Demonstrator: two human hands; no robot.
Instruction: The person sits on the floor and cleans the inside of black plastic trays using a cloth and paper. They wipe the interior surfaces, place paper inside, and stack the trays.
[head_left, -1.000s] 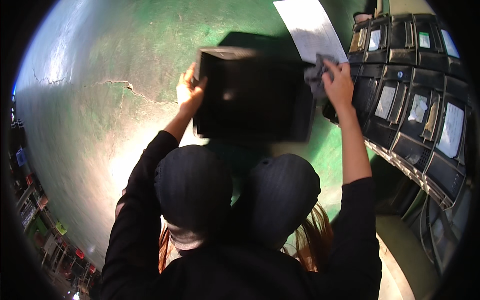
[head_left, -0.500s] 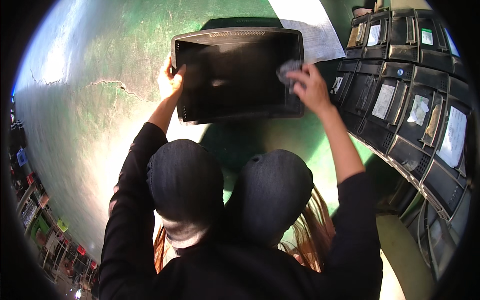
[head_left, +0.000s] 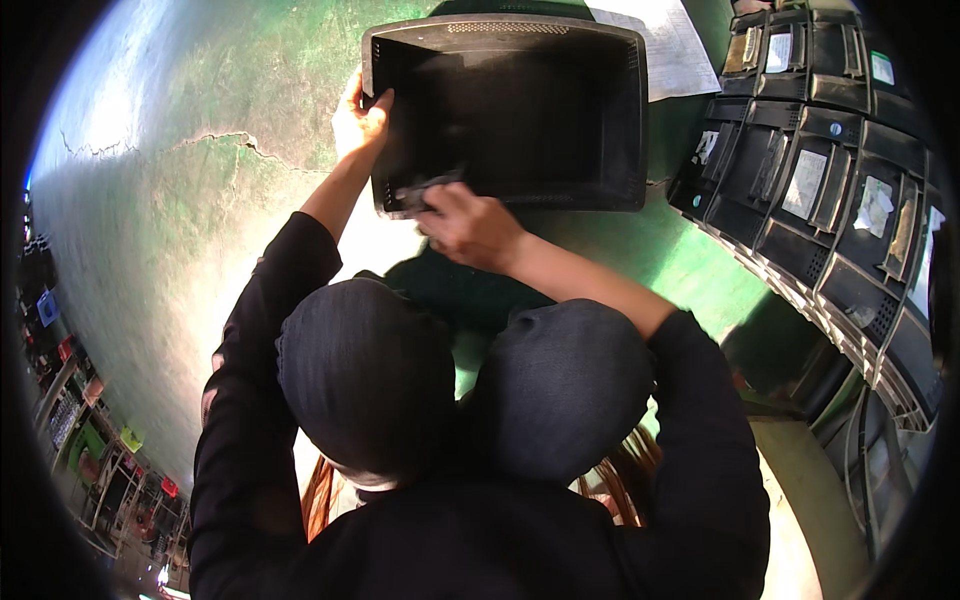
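We've got the black plastic crate (head_left: 505, 110) tipped open-side toward us over the green floor (head_left: 180, 230), just left of the stacked black crates (head_left: 820, 190); left hand (head_left: 360, 120) fingers clamp its left rim, right hand (head_left: 470, 225) fingers closed on a dark rag (head_left: 425, 192) at the crate's near wall. Crate looks stiff, light, w/ vented ribbed walls & smooth inside, so prob. best gripped by the rim.

Cracked green floor (head_left: 200, 200), glare patch, stacked black crates (head_left: 830, 190) right
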